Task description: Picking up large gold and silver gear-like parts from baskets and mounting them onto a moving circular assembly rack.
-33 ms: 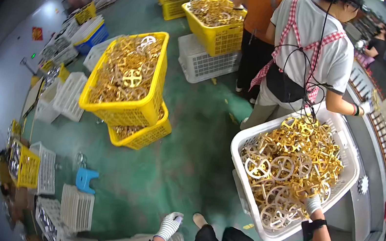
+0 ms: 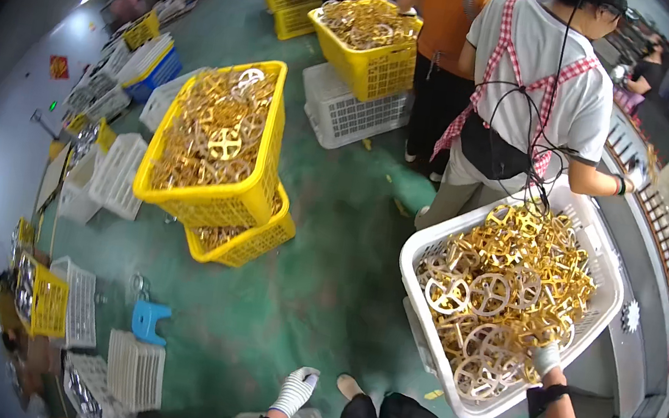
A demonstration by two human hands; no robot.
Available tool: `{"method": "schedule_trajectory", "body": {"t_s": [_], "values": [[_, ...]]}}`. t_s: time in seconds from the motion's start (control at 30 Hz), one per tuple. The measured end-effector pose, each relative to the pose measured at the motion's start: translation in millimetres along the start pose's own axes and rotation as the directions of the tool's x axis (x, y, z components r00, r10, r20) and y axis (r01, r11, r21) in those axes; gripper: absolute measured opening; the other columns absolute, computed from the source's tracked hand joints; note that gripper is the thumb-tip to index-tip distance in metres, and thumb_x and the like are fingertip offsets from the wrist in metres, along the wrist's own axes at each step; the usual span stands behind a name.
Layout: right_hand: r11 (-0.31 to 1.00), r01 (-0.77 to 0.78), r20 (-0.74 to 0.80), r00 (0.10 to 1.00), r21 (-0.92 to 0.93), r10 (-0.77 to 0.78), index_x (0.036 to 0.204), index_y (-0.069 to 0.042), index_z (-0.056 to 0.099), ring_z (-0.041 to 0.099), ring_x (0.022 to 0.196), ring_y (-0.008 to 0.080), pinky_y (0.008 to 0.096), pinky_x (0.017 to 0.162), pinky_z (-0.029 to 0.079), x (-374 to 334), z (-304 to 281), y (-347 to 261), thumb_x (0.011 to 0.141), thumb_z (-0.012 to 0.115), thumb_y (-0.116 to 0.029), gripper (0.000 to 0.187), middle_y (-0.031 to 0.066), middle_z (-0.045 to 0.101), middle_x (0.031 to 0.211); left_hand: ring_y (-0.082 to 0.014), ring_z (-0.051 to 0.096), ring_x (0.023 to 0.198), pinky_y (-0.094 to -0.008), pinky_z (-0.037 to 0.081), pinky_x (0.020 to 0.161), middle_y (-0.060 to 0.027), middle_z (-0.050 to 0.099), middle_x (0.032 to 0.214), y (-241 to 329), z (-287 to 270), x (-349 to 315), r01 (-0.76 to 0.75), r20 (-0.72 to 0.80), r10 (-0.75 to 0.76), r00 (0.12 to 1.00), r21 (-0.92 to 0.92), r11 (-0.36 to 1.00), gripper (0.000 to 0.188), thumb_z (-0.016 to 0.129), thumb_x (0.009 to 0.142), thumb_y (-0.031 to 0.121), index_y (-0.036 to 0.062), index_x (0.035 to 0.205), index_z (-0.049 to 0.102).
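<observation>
My right hand (image 2: pixel 546 357), in a pale glove, reaches into the near right part of a white plastic basket (image 2: pixel 415 302). It touches the heaped gold-coloured metal pieces (image 2: pixel 548 243). Its fingertips are hidden among them, so their grip does not show. Spoked silvery rings (image 2: pixel 490 294) lie at the heap's left and near side. My left hand (image 2: pixel 297 389), in a striped white glove, hangs low beside my legs, away from the basket. Its fingers are loosely bent and a little apart, with nothing visible in them.
A co-worker in a checked apron (image 2: pixel 532 83) stands just beyond the basket. Stacked yellow crates (image 2: pixel 265 169) of metal parts stand on the green floor to the left. A blue stool (image 2: pixel 150 322) is nearer. A machine with a row of rods (image 2: pixel 659 222) runs along the right.
My right hand has shifted slightly down and right within the heap. The left hand stays low, nearly in place. The co-worker's gloved hand by the machine has moved a little.
</observation>
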State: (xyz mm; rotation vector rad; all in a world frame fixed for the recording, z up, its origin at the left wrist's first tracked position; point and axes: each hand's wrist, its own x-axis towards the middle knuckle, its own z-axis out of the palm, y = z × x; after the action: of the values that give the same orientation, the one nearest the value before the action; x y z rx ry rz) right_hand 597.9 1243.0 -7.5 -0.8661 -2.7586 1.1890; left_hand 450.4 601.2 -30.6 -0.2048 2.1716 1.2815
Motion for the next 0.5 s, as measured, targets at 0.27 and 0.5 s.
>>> {"method": "schedule_trajectory", "body": {"t_s": [0.27,0.5], "values": [[0.849,-0.153,-0.431,0.808,0.506,0.402,0.120,-0.003,0.055,0.055,0.098,0.0156,0.0299,0.083,0.048,-49.2,-3.4,-107.4,0.092,0.056,-0.017,0.031,0.0042,0.061,0.112,-0.0304,0.063,0.098,-0.0388,0.049,0.086,-0.0132,0.067,0.103,210.4,-15.1,164.4,-0.545,0.386,0.421,0.821,0.307,0.780,0.024,0.055,0.089,0.022,0.0076,0.106,0.065],[0.866,-0.501,-0.735,0.586,0.002,0.340,0.113,-0.002,0.059,0.059,0.084,0.0375,0.0401,0.079,0.048,82.0,75.5,-128.8,0.084,0.064,-0.016,0.032,0.0213,0.064,0.099,-0.0252,0.065,0.093,-0.0328,0.050,0.085,-0.0148,0.067,0.102,332.9,-18.3,320.8,-0.645,0.623,0.402,0.672,0.224,0.731,0.025,0.057,0.089,0.017,0.0040,0.110,0.063]]}}
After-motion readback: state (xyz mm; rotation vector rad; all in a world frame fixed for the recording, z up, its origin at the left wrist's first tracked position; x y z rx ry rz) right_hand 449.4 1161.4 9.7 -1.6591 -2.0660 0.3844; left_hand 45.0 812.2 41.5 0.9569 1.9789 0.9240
